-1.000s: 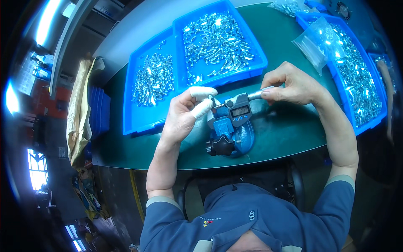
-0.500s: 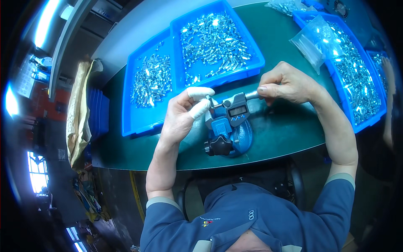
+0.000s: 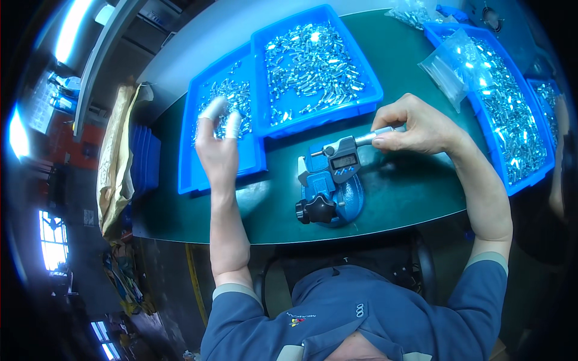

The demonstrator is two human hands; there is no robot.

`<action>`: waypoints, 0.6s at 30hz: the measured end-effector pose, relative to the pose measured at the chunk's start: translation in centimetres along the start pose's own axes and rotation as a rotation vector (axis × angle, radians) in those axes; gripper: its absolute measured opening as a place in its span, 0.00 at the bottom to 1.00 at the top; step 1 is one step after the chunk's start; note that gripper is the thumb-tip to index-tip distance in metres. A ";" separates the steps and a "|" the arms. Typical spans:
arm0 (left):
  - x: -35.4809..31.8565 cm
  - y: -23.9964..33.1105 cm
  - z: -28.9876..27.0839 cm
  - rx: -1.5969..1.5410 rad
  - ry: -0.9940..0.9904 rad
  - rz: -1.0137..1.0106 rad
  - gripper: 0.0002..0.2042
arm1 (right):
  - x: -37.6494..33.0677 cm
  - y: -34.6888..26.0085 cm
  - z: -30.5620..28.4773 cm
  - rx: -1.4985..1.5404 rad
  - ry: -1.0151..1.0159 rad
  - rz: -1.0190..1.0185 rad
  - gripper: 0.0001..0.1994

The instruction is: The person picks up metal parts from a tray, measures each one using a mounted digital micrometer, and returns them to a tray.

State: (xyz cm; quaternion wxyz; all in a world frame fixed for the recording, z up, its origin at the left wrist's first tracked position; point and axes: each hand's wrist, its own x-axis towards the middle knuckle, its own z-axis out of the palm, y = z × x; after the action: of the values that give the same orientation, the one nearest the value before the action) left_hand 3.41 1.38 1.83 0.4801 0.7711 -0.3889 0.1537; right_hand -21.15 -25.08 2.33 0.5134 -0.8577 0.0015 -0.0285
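My left hand [image 3: 218,141], with white covers on its thumb and forefinger, hangs over the smaller heap of shiny metal parts [image 3: 242,90] in the left blue tray [image 3: 188,168]. Its two covered fingertips are apart and slightly blurred, with no part visible between them. Right of it, a digital micrometer [image 3: 344,160] sits clamped in a blue stand [image 3: 351,201] with a black knob. My right hand [image 3: 418,126] is closed, thumb and fingers pinching the silver thimble at the micrometer's right end. No part shows in the micrometer's measuring gap.
A second blue tray [image 3: 325,114] of metal parts adjoins the left one. At the right stands a long blue tray [image 3: 481,117] of parts, a clear plastic bag [image 3: 448,66] lying over its edge. Stacked blue trays [image 3: 144,156] and brown paper [image 3: 114,162] are at the green table's [image 3: 397,192] left edge.
My left hand has gone from the micrometer's measuring gap leftward to above the left tray, its fingers parting. My right hand stays at the thimble, its grip slightly changed.
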 end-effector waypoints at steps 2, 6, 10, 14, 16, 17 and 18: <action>0.9 -0.5 -0.6 0.145 0.129 0.031 0.16 | 0.0 0.0 0.0 -0.024 0.001 0.001 0.15; 1.5 -0.2 0.4 0.298 -0.167 0.167 0.14 | 0.2 0.5 0.5 -0.017 -0.001 -0.021 0.18; 4.7 0.7 2.8 0.321 -0.520 0.262 0.17 | -0.1 0.2 0.4 -0.025 0.018 -0.035 0.17; 7.0 0.4 5.3 0.377 -1.018 0.241 0.18 | 0.0 0.0 0.4 -0.025 -0.020 0.012 0.16; 7.4 -0.4 6.0 0.450 -1.085 0.284 0.15 | 0.1 -0.2 0.3 -0.027 -0.022 -0.005 0.16; 7.5 -0.1 6.2 0.447 -1.090 0.292 0.15 | 0.1 -0.3 0.3 -0.014 -0.029 0.006 0.16; 7.6 0.3 6.3 0.442 -1.095 0.207 0.15 | 0.0 -0.3 0.3 -0.001 -0.037 0.016 0.16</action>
State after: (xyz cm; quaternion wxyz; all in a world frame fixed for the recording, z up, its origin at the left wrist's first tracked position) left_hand 7.27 -7.57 3.57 0.0205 0.7780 -0.6115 -0.1427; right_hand -21.13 -24.66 2.50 0.5129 -0.8584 -0.0013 -0.0085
